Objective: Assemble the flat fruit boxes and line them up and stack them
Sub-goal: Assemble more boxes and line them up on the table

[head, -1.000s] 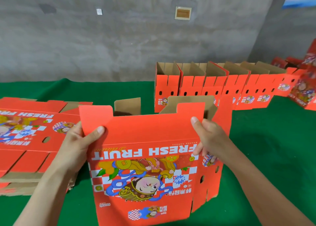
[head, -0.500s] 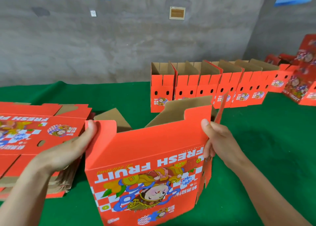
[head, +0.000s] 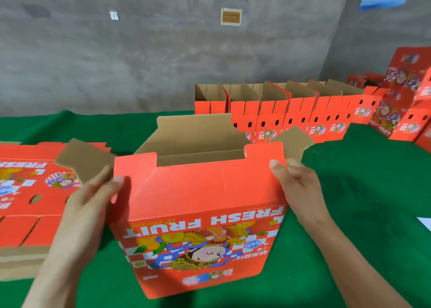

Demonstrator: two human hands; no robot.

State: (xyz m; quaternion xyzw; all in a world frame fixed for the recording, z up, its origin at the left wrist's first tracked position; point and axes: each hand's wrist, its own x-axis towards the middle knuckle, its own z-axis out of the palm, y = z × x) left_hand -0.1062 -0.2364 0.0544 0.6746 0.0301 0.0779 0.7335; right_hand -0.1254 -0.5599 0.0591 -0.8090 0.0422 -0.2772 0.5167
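Together, left hand (head: 89, 205) and right hand (head: 295, 184) grip the box's (head: 200, 202) top corners.

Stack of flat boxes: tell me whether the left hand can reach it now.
Probably yes: the stack of flat boxes lies beside the left hand, nothing between, but that hand holds the fruit box.

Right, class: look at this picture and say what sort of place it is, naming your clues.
Probably a packing workroom or small warehouse: bare concrete wall, green-covered work surface, a pile of flat fruit boxes at left, a row of assembled boxes behind.
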